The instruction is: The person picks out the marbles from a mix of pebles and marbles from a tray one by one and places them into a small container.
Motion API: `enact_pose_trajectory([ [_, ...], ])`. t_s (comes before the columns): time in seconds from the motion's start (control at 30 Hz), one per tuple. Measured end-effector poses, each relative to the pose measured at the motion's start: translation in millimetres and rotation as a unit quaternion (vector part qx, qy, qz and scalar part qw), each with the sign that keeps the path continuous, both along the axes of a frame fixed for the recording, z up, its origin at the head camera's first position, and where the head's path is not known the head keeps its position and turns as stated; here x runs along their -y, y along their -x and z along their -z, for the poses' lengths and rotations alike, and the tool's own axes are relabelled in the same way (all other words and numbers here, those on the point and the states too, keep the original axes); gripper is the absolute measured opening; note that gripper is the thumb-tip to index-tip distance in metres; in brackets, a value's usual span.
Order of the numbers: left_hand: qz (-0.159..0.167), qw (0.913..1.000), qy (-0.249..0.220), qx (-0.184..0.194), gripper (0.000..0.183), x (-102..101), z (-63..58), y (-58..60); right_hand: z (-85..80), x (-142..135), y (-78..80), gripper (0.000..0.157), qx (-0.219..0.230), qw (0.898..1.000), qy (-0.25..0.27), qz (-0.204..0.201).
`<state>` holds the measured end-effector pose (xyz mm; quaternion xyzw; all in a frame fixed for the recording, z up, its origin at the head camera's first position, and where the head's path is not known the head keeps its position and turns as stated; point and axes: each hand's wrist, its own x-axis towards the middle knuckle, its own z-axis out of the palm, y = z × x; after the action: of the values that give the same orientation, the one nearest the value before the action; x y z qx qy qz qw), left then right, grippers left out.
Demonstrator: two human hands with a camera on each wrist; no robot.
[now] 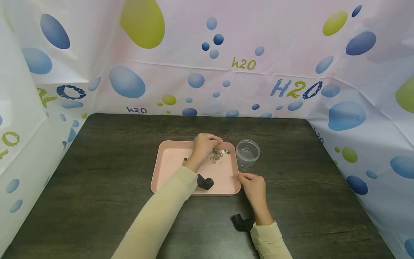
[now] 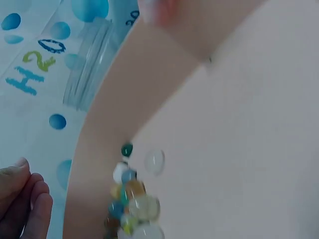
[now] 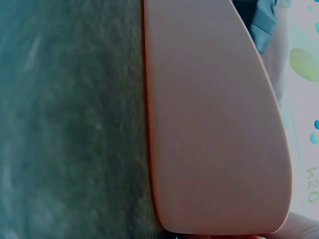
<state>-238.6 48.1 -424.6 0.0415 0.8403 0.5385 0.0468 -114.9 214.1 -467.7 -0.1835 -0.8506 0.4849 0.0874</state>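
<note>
My left hand (image 1: 204,146) is over the far side of a pink tray (image 1: 171,158), thumb and fingers close together. In the left wrist view its fingertips (image 2: 41,191) show beyond the tray wall (image 2: 112,94); I cannot tell whether they pinch something small. Below them, glossy glass beads (image 2: 137,199) in green, amber, blue and clear lie gathered along that wall. My right hand (image 1: 253,187) grips the tray's near right corner. The right wrist view shows a bit of this hand (image 3: 299,228) at the tray's end. A clear round jar (image 1: 248,153) stands just outside the tray's right edge.
The tray is on a dark wood-grain table (image 1: 97,187). A white sheet (image 1: 181,43) with blue and green drops hangs behind and at both sides. Black camera mounts (image 1: 206,182) sit at the wrists. A few beads (image 1: 185,159) lie left of the cluster, beside my left wrist.
</note>
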Motion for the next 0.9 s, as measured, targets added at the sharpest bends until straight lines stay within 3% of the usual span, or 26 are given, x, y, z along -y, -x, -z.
enact_pose_trajectory([
  [0.23,-0.002,1.0,0.008,0.002,0.016,17,8.4,4.4,-0.2,0,-0.1,0.019,0.006,1.0,0.004,0.0],
  [0.57,-0.034,0.9988,0.028,0.02,0.014,49,17.9,6.6,0.0,1,-0.7,0.018,0.004,1.0,0.005,0.001],
  [0.9,-0.039,0.9986,0.03,0.018,0.016,69,24.5,3.1,-0.3,1,-0.8,0.019,0.005,1.0,0.005,0.002],
])
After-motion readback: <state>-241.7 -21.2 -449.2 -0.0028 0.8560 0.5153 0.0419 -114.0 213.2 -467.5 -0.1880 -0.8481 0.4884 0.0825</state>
